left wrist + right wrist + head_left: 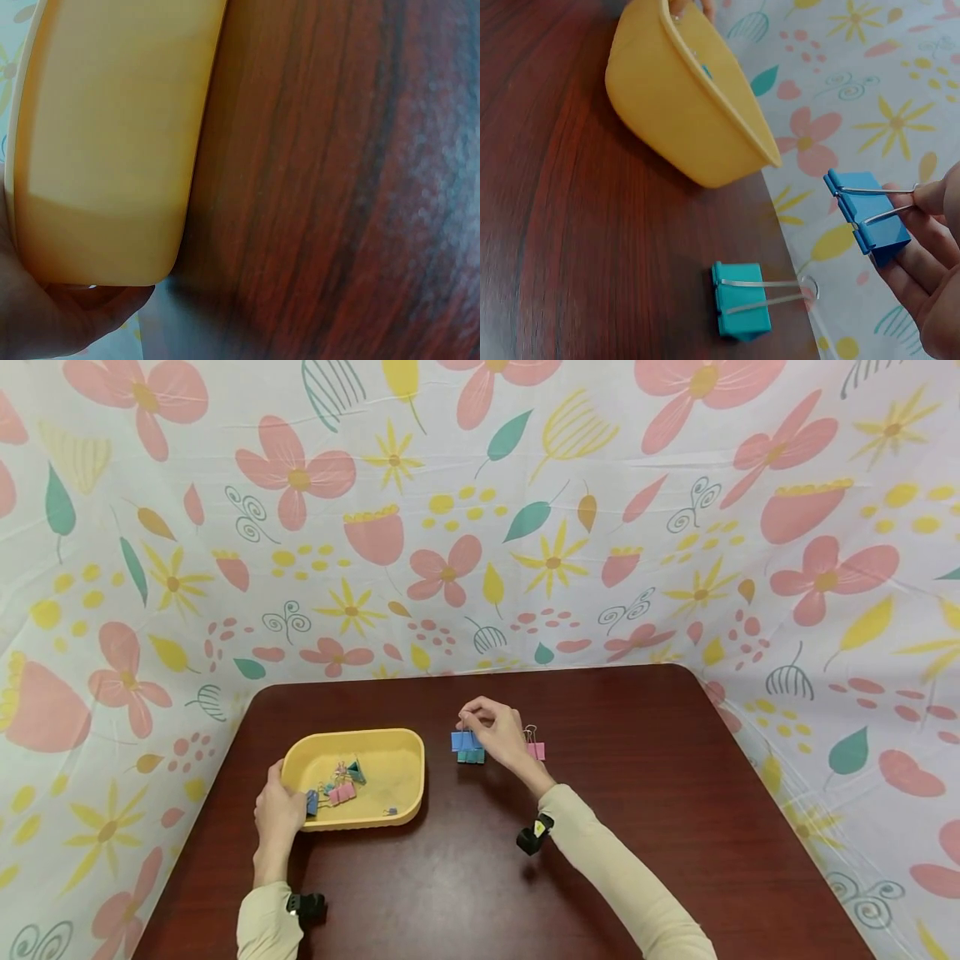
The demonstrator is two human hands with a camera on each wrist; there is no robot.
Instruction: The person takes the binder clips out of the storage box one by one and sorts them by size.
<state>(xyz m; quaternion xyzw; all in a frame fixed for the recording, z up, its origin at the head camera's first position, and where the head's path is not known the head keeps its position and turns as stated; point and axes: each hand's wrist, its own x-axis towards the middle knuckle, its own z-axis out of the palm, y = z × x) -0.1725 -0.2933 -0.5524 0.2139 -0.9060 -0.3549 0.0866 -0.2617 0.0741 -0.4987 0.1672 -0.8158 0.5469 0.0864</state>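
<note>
Take the yellow tray (pixel 393 770) as your landmark: the blue binder clip (pixel 870 206) is just off its right end, in the grip of your right hand (pixel 498 731). You have that hand's thumb and fingers together on the wire handles (pixel 877 190), so the clip's body reaches out from your fingertips, its rolled edge turned away from them. Any move of it turns, I judge, on that offset: the body's long axis lies crosswise to the handles and, from your head view, runs roughly along the tray's long side. The teal binder clip (pixel 742 296) sits on the table (pixel 637 793), also off the tray's right end; the right wrist view shows it apart from the blue one, with the handles of both clips pointing much the same way. A pink binder clip (pixel 536 751) is farther off that same end, beyond your right hand. Your left hand (pixel 279 806) is curled round the tray's left end, so your right is much the nearer to all three. The loose clips (pixel 342 792) lie inside the tray, mostly toward its left half.
</note>
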